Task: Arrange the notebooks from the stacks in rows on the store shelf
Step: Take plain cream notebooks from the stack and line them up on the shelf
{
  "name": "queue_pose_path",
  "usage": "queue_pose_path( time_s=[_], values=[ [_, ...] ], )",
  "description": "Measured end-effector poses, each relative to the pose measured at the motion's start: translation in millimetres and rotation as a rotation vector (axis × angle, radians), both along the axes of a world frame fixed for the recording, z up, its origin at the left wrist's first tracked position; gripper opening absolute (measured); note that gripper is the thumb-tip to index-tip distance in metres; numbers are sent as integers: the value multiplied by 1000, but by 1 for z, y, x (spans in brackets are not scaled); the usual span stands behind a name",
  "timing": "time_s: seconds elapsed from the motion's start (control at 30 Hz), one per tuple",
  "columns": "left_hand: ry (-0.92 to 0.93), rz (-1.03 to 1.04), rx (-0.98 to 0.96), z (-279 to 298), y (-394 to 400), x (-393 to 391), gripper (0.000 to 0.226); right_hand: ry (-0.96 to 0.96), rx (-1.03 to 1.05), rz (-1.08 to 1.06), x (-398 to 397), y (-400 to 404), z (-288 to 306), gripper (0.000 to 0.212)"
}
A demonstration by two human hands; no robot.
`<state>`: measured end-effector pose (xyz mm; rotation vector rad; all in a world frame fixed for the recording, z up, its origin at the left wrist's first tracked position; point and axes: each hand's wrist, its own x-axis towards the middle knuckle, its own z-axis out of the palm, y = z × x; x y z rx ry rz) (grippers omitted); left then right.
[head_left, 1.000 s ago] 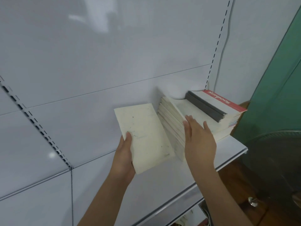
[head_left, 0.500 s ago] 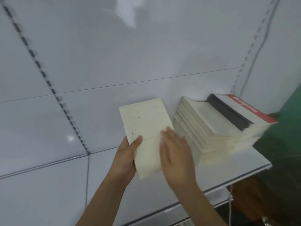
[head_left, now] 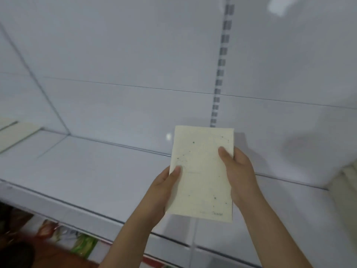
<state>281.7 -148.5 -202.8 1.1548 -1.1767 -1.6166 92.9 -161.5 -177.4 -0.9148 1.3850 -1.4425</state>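
Above the white shelf (head_left: 81, 171), cream notebook (head_left: 202, 176) gripped between left hand (head_left: 164, 188) and right hand (head_left: 239, 175) fingers.

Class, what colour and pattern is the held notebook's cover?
Cream with small dark dots joined by faint lines; head view: notebook.

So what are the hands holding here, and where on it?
One cream notebook, held above the shelf. The left hand grips its left edge, the right hand its right edge, thumbs on the front cover.
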Motion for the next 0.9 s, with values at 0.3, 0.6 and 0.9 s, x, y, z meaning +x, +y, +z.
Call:
queue_pose_path(
  time_s=[0.3, 0.6, 0.9],
  values=[
    [-222, 196, -113, -11, 11, 200, 31, -80, 25, 123, 192, -68, 0, 20],
    [-343, 479, -110, -20, 4, 353, 31, 38, 59, 419, 348, -106, -14, 20],
    [-395, 616, -61, -48, -72, 495, 29, 80, 125, 499, 476, -199, -44, 20]
  ],
)
